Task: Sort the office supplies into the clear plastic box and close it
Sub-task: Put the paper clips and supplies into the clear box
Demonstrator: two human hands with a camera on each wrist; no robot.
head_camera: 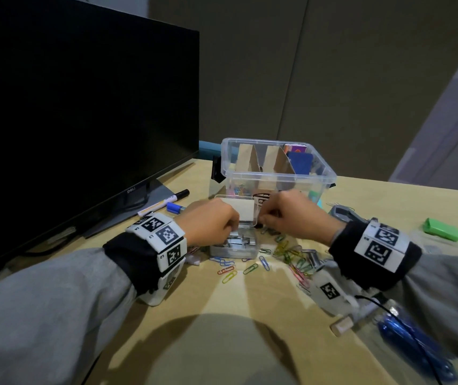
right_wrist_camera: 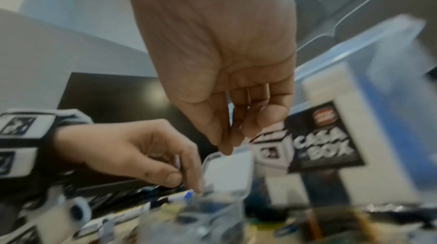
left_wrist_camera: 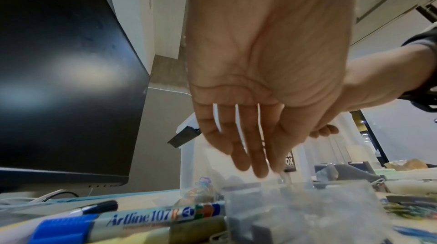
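The clear plastic box (head_camera: 277, 173) stands open on the desk (head_camera: 250, 315) at 12 o'clock from the hands, without a lid on it. Cardboard dividers (head_camera: 273, 159) split its interior; a blue item and a pink-orange item sit in the compartment at its 2 o'clock corner, and coloured clips show through the front wall at lower left.

Directly in front of it sits a small clear case (head_camera: 234, 245) holding silver staple strips, its hinged lid (head_camera: 239, 209) raised upright. The left hand (head_camera: 211, 223) is at the case's 9 o'clock side, thumb and forefinger pinched together at the lid's lower edge. The right hand (head_camera: 297, 215) is at the 3 o'clock side, fingers curled with the tips at the lid's edge; whether it actually grips the lid cannot be told, as the wrist view is blurred.

Loose coloured paper clips (head_camera: 286, 254) lie scattered on the desk from 4 to 6 o'clock of the case. A blue-capped marker (head_camera: 175, 208) and a black-capped marker (head_camera: 166, 202) lie at 10 o'clock, by the base of a dark monitor (head_camera: 77, 129). A green object (head_camera: 441, 230) lies well apart at 3 o'clock. A grey stapler (head_camera: 343, 212) lies just behind the right wrist.
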